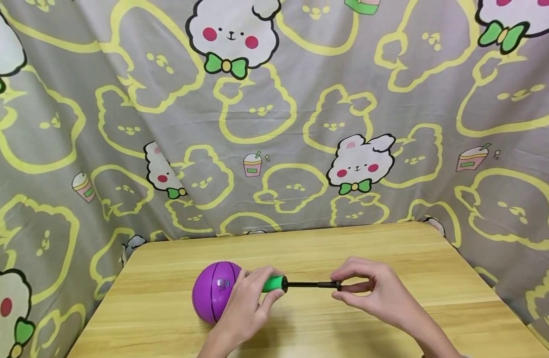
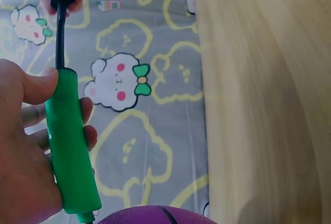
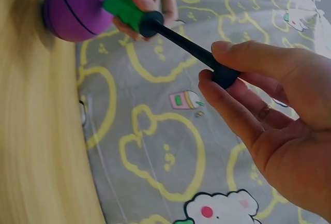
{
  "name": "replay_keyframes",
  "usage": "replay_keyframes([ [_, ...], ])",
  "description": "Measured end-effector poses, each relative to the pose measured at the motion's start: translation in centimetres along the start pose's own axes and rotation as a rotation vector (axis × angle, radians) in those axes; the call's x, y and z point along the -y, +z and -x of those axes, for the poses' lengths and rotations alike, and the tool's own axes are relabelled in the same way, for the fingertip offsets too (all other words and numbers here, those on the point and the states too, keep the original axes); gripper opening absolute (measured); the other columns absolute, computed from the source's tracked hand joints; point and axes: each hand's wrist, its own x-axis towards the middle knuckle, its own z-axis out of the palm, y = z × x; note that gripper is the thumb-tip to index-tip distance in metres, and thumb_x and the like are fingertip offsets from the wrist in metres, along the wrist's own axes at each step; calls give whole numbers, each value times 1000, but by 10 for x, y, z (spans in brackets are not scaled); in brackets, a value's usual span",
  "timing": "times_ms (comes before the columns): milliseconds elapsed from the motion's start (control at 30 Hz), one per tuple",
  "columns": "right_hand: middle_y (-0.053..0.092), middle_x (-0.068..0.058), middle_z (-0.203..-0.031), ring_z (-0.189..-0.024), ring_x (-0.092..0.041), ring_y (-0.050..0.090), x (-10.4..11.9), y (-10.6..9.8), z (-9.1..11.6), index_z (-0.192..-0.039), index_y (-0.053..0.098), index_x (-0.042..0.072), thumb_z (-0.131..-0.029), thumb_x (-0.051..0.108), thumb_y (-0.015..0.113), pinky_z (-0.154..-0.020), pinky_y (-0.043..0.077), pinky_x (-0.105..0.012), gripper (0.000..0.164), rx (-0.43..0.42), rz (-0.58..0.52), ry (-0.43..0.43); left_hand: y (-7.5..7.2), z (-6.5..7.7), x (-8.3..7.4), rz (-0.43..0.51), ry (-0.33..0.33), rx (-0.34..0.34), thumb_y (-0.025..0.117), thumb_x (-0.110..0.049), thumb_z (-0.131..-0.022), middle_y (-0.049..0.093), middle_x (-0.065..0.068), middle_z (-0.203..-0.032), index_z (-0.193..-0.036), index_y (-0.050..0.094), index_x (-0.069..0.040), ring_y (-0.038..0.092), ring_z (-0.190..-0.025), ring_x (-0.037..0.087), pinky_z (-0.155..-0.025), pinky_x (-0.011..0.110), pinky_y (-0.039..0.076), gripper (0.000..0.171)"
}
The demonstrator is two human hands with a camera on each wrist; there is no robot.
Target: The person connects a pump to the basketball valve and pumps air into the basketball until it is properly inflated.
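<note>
A green hand pump (image 2: 72, 141) with a black rod drawn out of its barrel lies level above the table in the head view. My left hand (image 1: 247, 301) grips the green barrel, with fingers wrapped round it and the thumb along its side. The pump's narrow end meets a purple ball (image 1: 212, 293) with black seam lines, which sits on the table left of that hand. My right hand (image 1: 377, 291) pinches the black end knob (image 3: 225, 75) of the rod between thumb and fingertips. Whether a needle sits inside the ball cannot be made out.
The wooden table (image 1: 167, 328) spreads under both hands, its far edge along a grey curtain (image 1: 292, 119) printed with yellow outlines and white rabbits. The curtain also hangs at both sides of the table.
</note>
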Motion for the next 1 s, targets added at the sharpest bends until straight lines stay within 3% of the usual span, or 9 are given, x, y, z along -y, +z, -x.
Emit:
replay_keyframes([
  [467,71,-5,-101,-95,-18,72,3,-1,-2,-105,76,6,-82,0,84,-71,60,-37,26,-83,33,46,3,1,-1,23,14,-29,65,-27,-101,67,-16,-105,-117,65,-20,62,-95,0,-85,37,41,17],
  [1000,73,-11,-99,-92,-20,73,-12,31,-6,-103,77,5,-77,-6,85,-68,60,-37,30,-124,-32,1,10,1,-8,-34,5,-17,66,-29,-100,68,-11,-106,-117,66,-18,62,-96,4,-86,39,39,21],
])
